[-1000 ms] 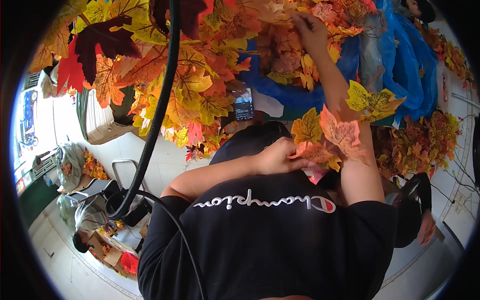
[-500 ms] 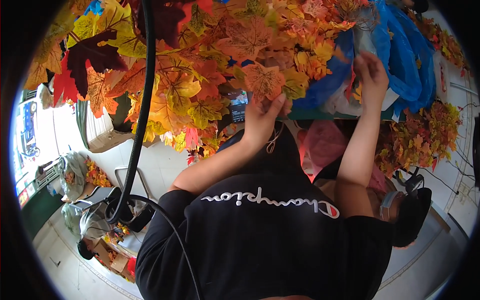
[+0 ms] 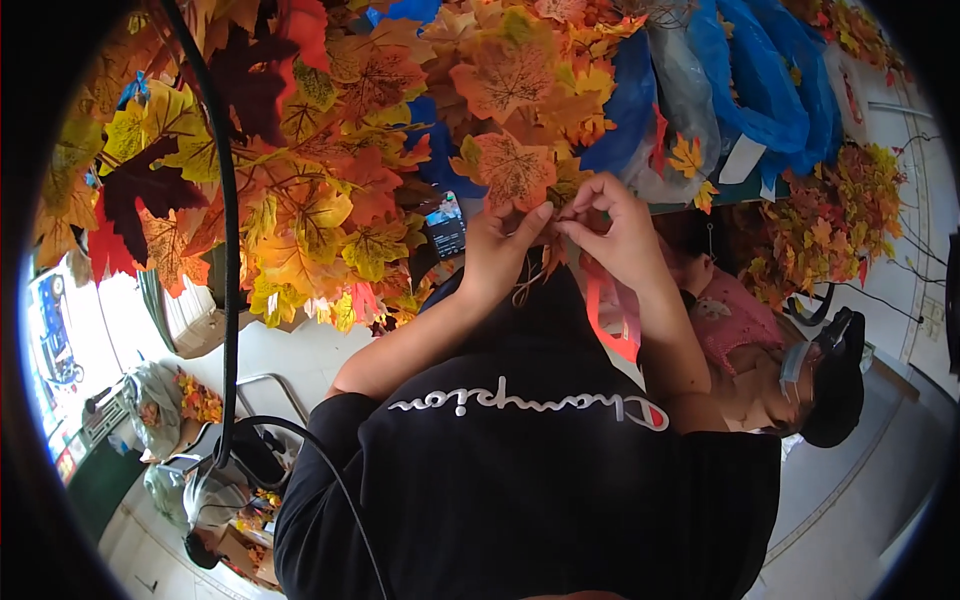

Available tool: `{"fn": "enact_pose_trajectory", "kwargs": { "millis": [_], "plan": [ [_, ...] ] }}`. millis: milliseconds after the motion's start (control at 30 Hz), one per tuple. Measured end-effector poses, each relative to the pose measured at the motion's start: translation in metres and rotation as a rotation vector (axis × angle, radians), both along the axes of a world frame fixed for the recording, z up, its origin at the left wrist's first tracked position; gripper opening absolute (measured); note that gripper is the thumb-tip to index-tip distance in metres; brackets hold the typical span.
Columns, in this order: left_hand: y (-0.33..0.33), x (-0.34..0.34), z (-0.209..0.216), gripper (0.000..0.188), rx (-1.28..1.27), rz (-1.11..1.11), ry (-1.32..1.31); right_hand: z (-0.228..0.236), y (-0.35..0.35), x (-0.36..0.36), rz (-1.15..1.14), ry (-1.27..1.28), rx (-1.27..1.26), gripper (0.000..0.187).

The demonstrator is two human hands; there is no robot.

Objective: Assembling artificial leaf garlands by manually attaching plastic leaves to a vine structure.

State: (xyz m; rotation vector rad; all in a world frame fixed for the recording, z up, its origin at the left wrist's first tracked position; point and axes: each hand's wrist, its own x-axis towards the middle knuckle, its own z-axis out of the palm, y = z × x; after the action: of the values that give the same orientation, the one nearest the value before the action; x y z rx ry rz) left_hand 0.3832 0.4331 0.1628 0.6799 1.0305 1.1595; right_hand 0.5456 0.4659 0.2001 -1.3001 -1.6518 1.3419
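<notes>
My left hand (image 3: 500, 250) and my right hand (image 3: 622, 238) meet in front of my chest, over my black shirt (image 3: 520, 480). The left one holds an orange artificial maple leaf (image 3: 512, 165) from below. My right fingers pinch the thin stem at the base of that leaf, touching my left fingertips. An orange-red strip (image 3: 612, 320) hangs under my right wrist. A dense mass of red, yellow and orange artificial leaves (image 3: 330, 200) lies just beyond both hands.
A phone (image 3: 446, 224) lies among the leaves left of my hands. Blue plastic bags (image 3: 765, 85) sit at the upper right, with more leaf bunches (image 3: 820, 220) beside them. Another person in a dark cap (image 3: 835, 385) and pink top is at the right. A black cable (image 3: 230, 260) hangs on the left.
My right hand came down from high in the leaf pile. My left hand rose from my chest, and both now meet on one orange leaf.
</notes>
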Motion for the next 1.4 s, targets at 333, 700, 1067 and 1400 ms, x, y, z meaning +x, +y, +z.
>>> {"fn": "enact_pose_trajectory", "kwargs": {
  "millis": [333, 700, 1067, 1400],
  "plan": [
    [-0.001, 0.001, -0.006, 0.019, 0.065, 0.014, 0.050, 0.000, 0.002, 0.002, 0.051, -0.025, 0.001, 0.029],
    [-0.003, -0.007, -0.001, 0.017, 0.153, -0.226, 0.420, 0.004, 0.003, 0.004, 0.057, -0.060, -0.111, 0.030],
    [0.003, -0.012, -0.012, 0.015, 0.133, -0.260, 0.250, 0.009, 0.000, 0.000, 0.081, -0.172, -0.081, 0.029],
    [-0.002, 0.006, -0.009, 0.018, 0.061, -0.154, 0.034, 0.000, -0.009, 0.012, -0.026, -0.048, -0.109, 0.027]
  ]
}}
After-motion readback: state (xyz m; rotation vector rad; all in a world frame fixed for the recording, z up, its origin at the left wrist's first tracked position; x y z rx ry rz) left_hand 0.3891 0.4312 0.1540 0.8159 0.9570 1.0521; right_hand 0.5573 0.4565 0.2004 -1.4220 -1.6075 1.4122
